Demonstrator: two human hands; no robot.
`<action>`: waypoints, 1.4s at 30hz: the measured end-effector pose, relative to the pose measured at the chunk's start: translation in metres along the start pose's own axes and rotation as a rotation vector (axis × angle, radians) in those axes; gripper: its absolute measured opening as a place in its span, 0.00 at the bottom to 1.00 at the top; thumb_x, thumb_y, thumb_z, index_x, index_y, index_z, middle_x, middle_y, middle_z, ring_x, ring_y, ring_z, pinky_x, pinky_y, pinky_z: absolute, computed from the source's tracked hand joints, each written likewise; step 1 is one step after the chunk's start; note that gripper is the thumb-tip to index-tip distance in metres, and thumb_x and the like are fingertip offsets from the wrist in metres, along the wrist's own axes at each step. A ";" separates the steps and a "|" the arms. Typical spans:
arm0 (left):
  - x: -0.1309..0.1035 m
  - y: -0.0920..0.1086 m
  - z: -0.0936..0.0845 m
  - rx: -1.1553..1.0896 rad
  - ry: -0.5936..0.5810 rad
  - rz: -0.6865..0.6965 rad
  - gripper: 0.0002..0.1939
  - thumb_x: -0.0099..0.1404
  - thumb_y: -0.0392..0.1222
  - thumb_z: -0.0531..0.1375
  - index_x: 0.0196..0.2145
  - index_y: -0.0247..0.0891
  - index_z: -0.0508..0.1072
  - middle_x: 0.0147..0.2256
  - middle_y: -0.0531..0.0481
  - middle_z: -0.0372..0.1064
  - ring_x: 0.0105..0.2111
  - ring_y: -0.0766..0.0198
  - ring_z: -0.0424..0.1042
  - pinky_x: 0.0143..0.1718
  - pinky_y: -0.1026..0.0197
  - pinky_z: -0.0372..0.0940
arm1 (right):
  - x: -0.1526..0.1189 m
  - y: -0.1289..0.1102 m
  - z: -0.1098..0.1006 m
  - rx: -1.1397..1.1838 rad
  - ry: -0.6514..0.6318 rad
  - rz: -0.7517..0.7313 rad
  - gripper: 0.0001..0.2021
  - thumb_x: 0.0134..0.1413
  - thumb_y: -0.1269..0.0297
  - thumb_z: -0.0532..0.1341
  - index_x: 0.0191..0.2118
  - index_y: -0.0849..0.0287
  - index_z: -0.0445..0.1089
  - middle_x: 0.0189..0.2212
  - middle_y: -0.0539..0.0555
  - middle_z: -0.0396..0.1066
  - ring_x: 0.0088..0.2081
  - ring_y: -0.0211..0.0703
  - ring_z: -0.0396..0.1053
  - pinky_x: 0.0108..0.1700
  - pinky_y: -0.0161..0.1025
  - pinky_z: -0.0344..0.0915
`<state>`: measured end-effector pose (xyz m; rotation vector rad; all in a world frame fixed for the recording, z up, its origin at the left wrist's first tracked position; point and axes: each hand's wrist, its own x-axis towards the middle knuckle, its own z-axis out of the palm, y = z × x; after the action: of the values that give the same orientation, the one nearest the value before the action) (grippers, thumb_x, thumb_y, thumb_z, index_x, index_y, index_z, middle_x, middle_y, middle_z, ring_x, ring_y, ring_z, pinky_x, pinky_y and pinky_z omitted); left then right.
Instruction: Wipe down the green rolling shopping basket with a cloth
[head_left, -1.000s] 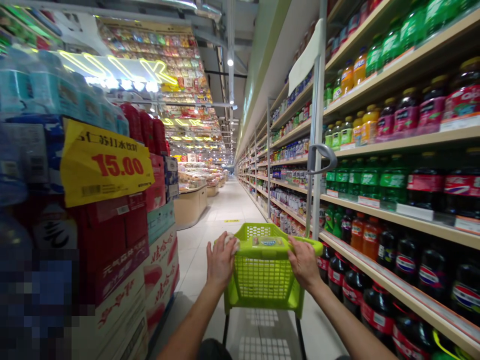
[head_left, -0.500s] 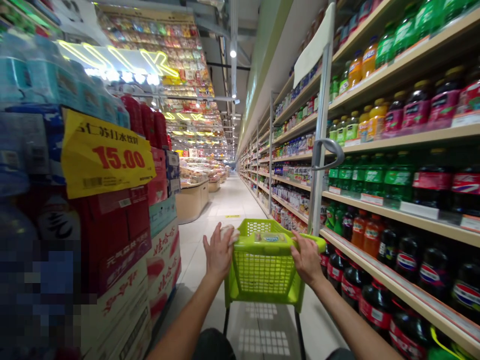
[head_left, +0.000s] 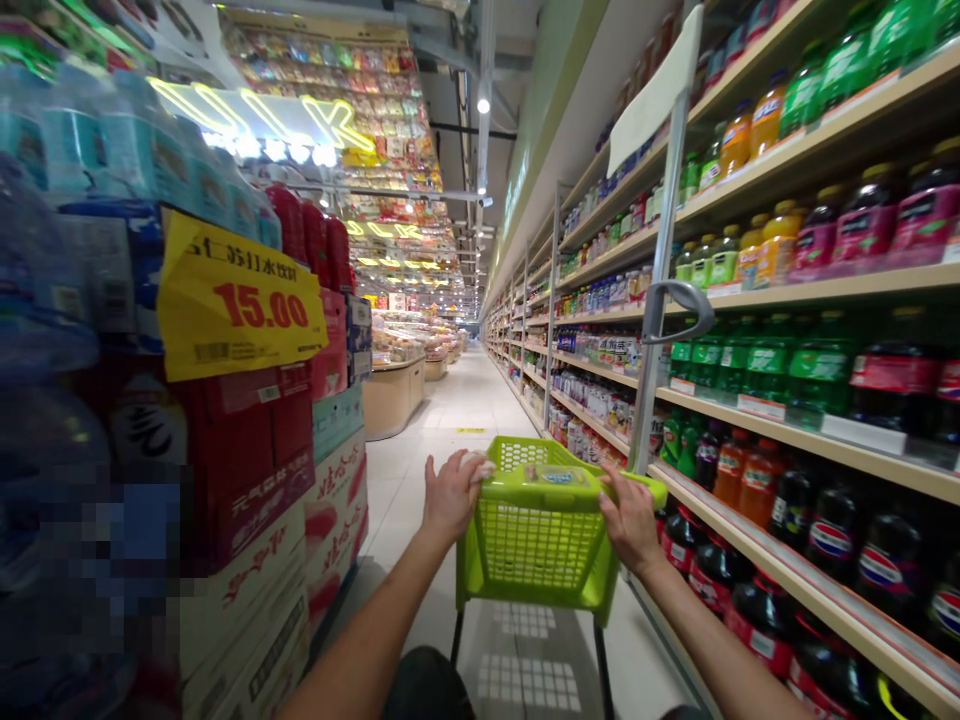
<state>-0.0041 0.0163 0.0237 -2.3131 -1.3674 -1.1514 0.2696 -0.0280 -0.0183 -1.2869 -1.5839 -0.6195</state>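
Note:
A lime-green shopping cart [head_left: 536, 555] with a perforated plastic basket stands in front of me, low in the middle of the view. On the left end of its handle rests my left hand [head_left: 452, 497], its fingers curled over the bar. Something white and crumpled, like a tissue [head_left: 486, 468], shows at those fingers. My right hand [head_left: 628, 515] is wrapped around the right part of the handle [head_left: 652, 490]. A clear-topped label panel [head_left: 555, 476] sits on the handle between the hands. The undersides of both grips are hidden.
Shelves [head_left: 810, 410] of bottled drinks line the right, with a grey hooked metal bracket [head_left: 679, 310] jutting out. Stacked drink cartons [head_left: 247, 480] rise close on the left under a yellow price sign [head_left: 240, 300]. A tiled aisle [head_left: 450, 400] runs ahead past display counters [head_left: 394, 395].
The view has turned slightly left, so shelves, cartons and cart appear further right. Both hands keep their hold on the cart handle.

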 end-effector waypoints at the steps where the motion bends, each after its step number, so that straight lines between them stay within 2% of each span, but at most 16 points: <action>1: 0.001 -0.004 -0.003 -0.015 -0.011 -0.014 0.14 0.62 0.37 0.48 0.44 0.46 0.66 0.49 0.49 0.65 0.52 0.60 0.60 0.55 0.39 0.42 | 0.000 -0.001 0.001 0.000 0.003 0.003 0.20 0.55 0.60 0.46 0.53 0.58 0.57 0.36 0.55 0.70 0.40 0.48 0.65 0.47 0.50 0.54; 4: 0.003 -0.004 -0.007 -0.065 -0.049 -0.003 0.14 0.63 0.37 0.46 0.42 0.48 0.67 0.46 0.54 0.67 0.49 0.63 0.62 0.55 0.42 0.44 | 0.001 -0.003 0.003 -0.016 0.010 0.003 0.20 0.55 0.59 0.46 0.53 0.59 0.57 0.35 0.55 0.70 0.39 0.48 0.65 0.46 0.49 0.53; 8: 0.003 0.008 -0.008 -0.093 -0.074 0.017 0.13 0.63 0.37 0.47 0.41 0.49 0.67 0.43 0.56 0.68 0.45 0.64 0.64 0.54 0.46 0.46 | 0.002 0.004 0.001 -0.076 -0.021 -0.020 0.21 0.54 0.58 0.46 0.51 0.60 0.61 0.37 0.56 0.70 0.40 0.48 0.65 0.46 0.49 0.53; 11: -0.003 0.020 -0.008 -0.102 -0.054 0.057 0.13 0.62 0.36 0.48 0.41 0.48 0.67 0.43 0.56 0.68 0.45 0.65 0.64 0.52 0.49 0.47 | 0.004 0.021 -0.003 -0.114 -0.094 -0.068 0.19 0.55 0.58 0.45 0.47 0.57 0.65 0.40 0.55 0.70 0.43 0.48 0.65 0.46 0.48 0.54; 14: -0.013 0.037 -0.006 -0.113 -0.009 0.088 0.12 0.61 0.36 0.50 0.41 0.46 0.66 0.42 0.54 0.68 0.44 0.64 0.63 0.50 0.52 0.50 | 0.006 0.049 -0.008 -0.145 -0.190 -0.093 0.19 0.56 0.58 0.44 0.46 0.55 0.66 0.41 0.55 0.70 0.44 0.48 0.65 0.47 0.50 0.54; 16: -0.019 0.052 -0.003 -0.124 0.009 0.102 0.12 0.61 0.37 0.51 0.41 0.46 0.66 0.42 0.53 0.68 0.43 0.63 0.63 0.48 0.53 0.51 | 0.009 0.066 -0.011 -0.190 -0.235 -0.055 0.20 0.56 0.58 0.43 0.48 0.54 0.66 0.44 0.55 0.69 0.47 0.50 0.63 0.48 0.54 0.53; 18: -0.023 0.068 0.002 -0.122 0.007 0.117 0.12 0.60 0.38 0.52 0.41 0.46 0.66 0.41 0.52 0.67 0.43 0.61 0.63 0.48 0.53 0.51 | 0.011 0.071 -0.014 -0.258 -0.230 0.038 0.21 0.56 0.58 0.42 0.48 0.56 0.66 0.47 0.58 0.67 0.51 0.54 0.60 0.48 0.59 0.52; 21: -0.024 0.094 0.011 -0.106 -0.013 0.136 0.13 0.58 0.38 0.53 0.42 0.45 0.67 0.40 0.49 0.66 0.42 0.59 0.63 0.47 0.52 0.53 | 0.014 0.047 -0.014 -0.274 -0.152 0.100 0.22 0.56 0.57 0.42 0.48 0.58 0.65 0.50 0.61 0.64 0.53 0.56 0.57 0.49 0.61 0.50; 24: -0.023 0.114 0.019 -0.140 -0.032 0.178 0.13 0.60 0.40 0.51 0.43 0.45 0.67 0.41 0.48 0.67 0.42 0.59 0.64 0.48 0.50 0.53 | 0.011 0.002 -0.008 -0.094 -0.123 -0.012 0.21 0.58 0.61 0.41 0.48 0.58 0.65 0.49 0.58 0.66 0.52 0.48 0.60 0.53 0.55 0.50; 27: -0.024 0.115 0.022 -0.204 -0.020 0.243 0.15 0.60 0.40 0.51 0.46 0.46 0.65 0.46 0.47 0.65 0.46 0.59 0.63 0.53 0.46 0.47 | 0.004 -0.021 -0.003 0.042 -0.095 -0.007 0.22 0.58 0.62 0.39 0.42 0.58 0.69 0.42 0.56 0.70 0.49 0.47 0.62 0.54 0.54 0.49; 30: -0.028 0.094 0.025 -0.250 -0.001 0.236 0.17 0.60 0.38 0.50 0.48 0.46 0.64 0.50 0.48 0.64 0.51 0.60 0.60 0.57 0.45 0.41 | -0.002 -0.016 -0.008 0.130 -0.079 0.014 0.22 0.58 0.63 0.39 0.41 0.56 0.69 0.42 0.55 0.71 0.50 0.47 0.62 0.54 0.54 0.50; 32: -0.031 0.079 0.028 -0.261 0.005 0.114 0.17 0.60 0.35 0.49 0.47 0.44 0.64 0.50 0.48 0.64 0.52 0.60 0.59 0.56 0.43 0.43 | -0.004 -0.010 -0.015 0.165 -0.082 0.025 0.22 0.59 0.62 0.39 0.41 0.55 0.69 0.43 0.54 0.70 0.50 0.46 0.62 0.54 0.53 0.52; 34: -0.034 0.073 0.033 -0.266 0.005 0.001 0.18 0.60 0.33 0.48 0.47 0.43 0.64 0.50 0.47 0.64 0.52 0.59 0.59 0.54 0.43 0.47 | -0.005 -0.009 -0.021 0.163 -0.081 0.050 0.21 0.59 0.61 0.40 0.40 0.55 0.70 0.42 0.53 0.70 0.49 0.47 0.63 0.52 0.53 0.53; 36: -0.037 0.080 0.037 -0.280 0.011 0.044 0.18 0.60 0.33 0.48 0.47 0.43 0.65 0.51 0.47 0.63 0.53 0.60 0.58 0.54 0.44 0.48 | -0.006 -0.014 -0.023 0.151 -0.072 0.072 0.19 0.58 0.59 0.42 0.38 0.55 0.70 0.40 0.53 0.71 0.49 0.48 0.63 0.51 0.53 0.54; 39: -0.039 0.100 0.043 -0.308 0.039 0.212 0.17 0.59 0.36 0.51 0.47 0.44 0.65 0.53 0.47 0.60 0.55 0.60 0.56 0.56 0.46 0.46 | -0.009 -0.018 -0.024 0.173 -0.010 0.092 0.18 0.58 0.59 0.44 0.34 0.56 0.70 0.37 0.54 0.71 0.48 0.48 0.63 0.51 0.51 0.56; 42: -0.039 0.096 0.053 -0.293 0.030 0.262 0.18 0.60 0.35 0.50 0.48 0.44 0.64 0.53 0.47 0.61 0.54 0.60 0.56 0.56 0.46 0.44 | -0.012 -0.013 -0.028 0.175 0.053 0.084 0.18 0.58 0.60 0.45 0.32 0.57 0.70 0.37 0.55 0.71 0.47 0.48 0.63 0.50 0.49 0.57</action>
<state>0.0915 -0.0331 -0.0212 -2.5639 -0.8982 -1.3675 0.2674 -0.0610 -0.0150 -1.1902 -1.4982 -0.4490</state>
